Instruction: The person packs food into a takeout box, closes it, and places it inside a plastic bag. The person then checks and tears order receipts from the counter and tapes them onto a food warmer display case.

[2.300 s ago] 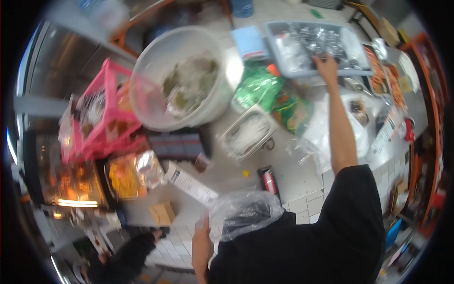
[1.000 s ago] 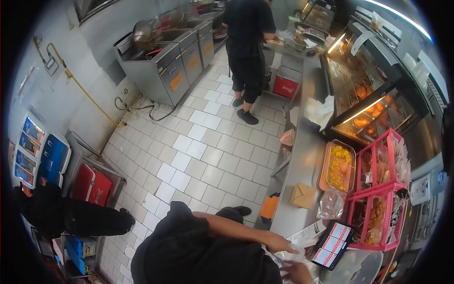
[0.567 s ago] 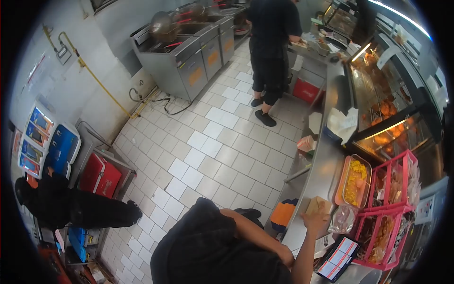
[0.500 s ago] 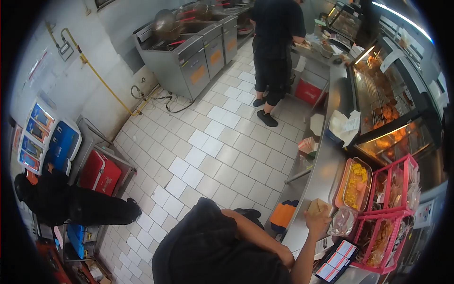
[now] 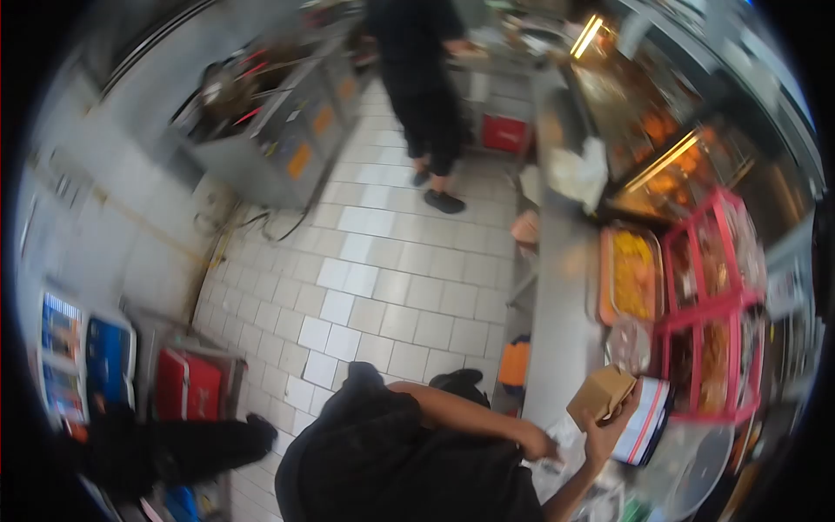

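Note:
My right hand (image 5: 606,424) is wrapped round the lower side of a small brown cardboard box (image 5: 600,393), raised over the steel counter beside the tablet (image 5: 642,422). My left hand (image 5: 540,445), nearer my body, has its fingers closed at the edge of a clear plastic bag (image 5: 561,454); blur hides the exact grip. Just past the box lies a clear wrapped packet (image 5: 628,342), and behind it a tray of yellow food (image 5: 633,274).
Pink baskets (image 5: 709,320) hold packets on the right, beneath the lit food warmer (image 5: 670,157). A large translucent tub (image 5: 700,470) is at lower right. One person (image 5: 417,78) stands at the far counter, another (image 5: 191,452) at lower left. Fryers (image 5: 287,130) line the wall.
My right hand has lifted the brown box off the counter and brought it closer to the plastic bag. My left hand, earlier hidden behind my right arm, now shows. The view has shifted.

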A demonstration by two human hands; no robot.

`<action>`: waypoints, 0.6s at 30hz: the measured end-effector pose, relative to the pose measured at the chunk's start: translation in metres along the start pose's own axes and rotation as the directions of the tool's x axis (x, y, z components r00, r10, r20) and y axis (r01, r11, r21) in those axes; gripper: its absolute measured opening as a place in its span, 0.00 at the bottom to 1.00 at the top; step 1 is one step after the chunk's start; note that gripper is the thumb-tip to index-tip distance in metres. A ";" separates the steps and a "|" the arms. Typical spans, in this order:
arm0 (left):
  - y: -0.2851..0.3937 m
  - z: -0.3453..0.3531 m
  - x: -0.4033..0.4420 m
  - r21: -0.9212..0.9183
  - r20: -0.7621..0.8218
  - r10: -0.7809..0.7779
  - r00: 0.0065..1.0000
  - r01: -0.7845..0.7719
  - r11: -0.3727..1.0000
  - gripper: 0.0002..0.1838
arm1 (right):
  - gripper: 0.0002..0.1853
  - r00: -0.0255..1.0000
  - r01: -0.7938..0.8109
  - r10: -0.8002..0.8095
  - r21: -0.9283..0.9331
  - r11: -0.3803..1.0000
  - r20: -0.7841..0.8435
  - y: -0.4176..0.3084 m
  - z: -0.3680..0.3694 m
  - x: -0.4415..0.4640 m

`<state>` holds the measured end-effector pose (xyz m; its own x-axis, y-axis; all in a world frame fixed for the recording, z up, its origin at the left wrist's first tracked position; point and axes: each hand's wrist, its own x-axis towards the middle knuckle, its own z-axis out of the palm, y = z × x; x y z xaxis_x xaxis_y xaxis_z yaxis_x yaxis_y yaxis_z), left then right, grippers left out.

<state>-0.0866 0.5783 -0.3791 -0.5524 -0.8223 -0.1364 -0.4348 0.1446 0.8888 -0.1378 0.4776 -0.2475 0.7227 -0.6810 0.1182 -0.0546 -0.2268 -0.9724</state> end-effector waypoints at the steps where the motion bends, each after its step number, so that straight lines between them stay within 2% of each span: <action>1: -0.002 -0.002 -0.002 -0.036 -0.008 0.001 1.000 -0.001 0.999 0.36 | 0.65 1.000 -0.026 0.026 0.053 0.998 0.007 -0.015 -0.016 -0.022; 2: 0.011 -0.013 -0.010 -0.056 0.008 -0.067 0.998 0.068 0.996 0.36 | 0.67 0.999 0.008 -0.007 -0.024 1.000 0.048 -0.003 -0.050 -0.045; 3: 0.023 -0.020 -0.015 -0.065 0.024 -0.142 0.990 0.144 0.988 0.36 | 0.68 0.997 -0.053 0.046 0.111 0.992 0.062 0.002 -0.071 -0.071; 4: -0.005 -0.003 -0.002 -0.120 -0.016 -0.059 0.998 0.057 0.991 0.37 | 0.68 0.985 -0.160 0.140 0.227 0.961 0.105 -0.007 -0.073 -0.091; 5: 0.001 -0.008 -0.004 -0.222 -0.008 -0.047 0.999 0.044 0.974 0.40 | 0.68 0.964 -0.258 0.215 0.340 0.904 0.159 -0.018 -0.076 -0.108; 6: 0.008 -0.013 -0.005 -0.322 -0.001 -0.034 0.999 0.032 0.946 0.42 | 0.67 0.969 -0.233 0.205 0.222 0.947 0.140 -0.005 -0.080 -0.128; 7: 0.046 -0.053 -0.025 -0.445 0.066 -0.084 0.994 0.105 0.890 0.45 | 0.66 0.972 -0.207 0.194 0.096 0.974 0.132 0.016 -0.083 -0.143; 8: 0.040 -0.048 -0.022 -0.443 0.112 -0.057 0.992 0.101 0.891 0.45 | 0.64 0.971 -0.239 0.232 0.129 0.962 0.062 0.020 -0.070 -0.152; 9: 0.026 -0.044 -0.017 -0.448 0.075 -0.102 0.992 0.125 0.885 0.47 | 0.59 0.977 -0.212 0.213 0.092 0.973 -0.004 0.056 -0.066 -0.167; 10: 0.019 -0.041 -0.014 -0.450 0.037 -0.145 0.989 0.146 0.881 0.50 | 0.56 0.996 -0.079 0.084 -0.342 0.936 -0.001 0.055 -0.059 -0.168; 11: 0.012 -0.036 -0.014 -0.446 0.077 -0.115 0.990 0.137 0.885 0.50 | 0.52 0.998 0.048 -0.011 -0.712 0.700 0.057 0.052 -0.053 -0.166; 12: 0.009 -0.035 -0.017 -0.334 -0.032 -0.022 0.999 0.010 0.943 0.51 | 0.52 1.000 0.002 0.006 -0.727 0.687 0.008 0.060 -0.053 -0.171; 14: 0.014 -0.039 -0.022 -0.214 -0.082 0.120 0.989 -0.135 0.967 0.52 | 0.48 0.995 -0.095 0.090 -0.812 0.576 -0.053 0.076 -0.051 -0.183; 16: 0.028 -0.049 -0.027 -0.153 0.024 0.006 1.000 -0.002 0.988 0.52 | 0.48 0.980 -0.191 0.148 -0.820 0.540 -0.131 0.059 -0.045 -0.185; 17: 0.027 -0.050 -0.023 -0.143 0.066 0.030 0.997 -0.021 0.990 0.52 | 0.47 0.969 -0.234 0.190 -0.824 0.516 -0.156 0.054 -0.044 -0.183; 18: 0.025 -0.049 -0.019 -0.153 0.151 -0.030 0.988 0.054 0.987 0.51 | 0.49 0.968 -0.246 0.183 -0.811 0.530 -0.174 0.057 -0.043 -0.182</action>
<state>-0.0520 0.5707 -0.3325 -0.6401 -0.7337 -0.2280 -0.3502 0.0144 0.9366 -0.3025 0.5588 -0.3159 0.5692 -0.8217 -0.0285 -0.7659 -0.5173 -0.3818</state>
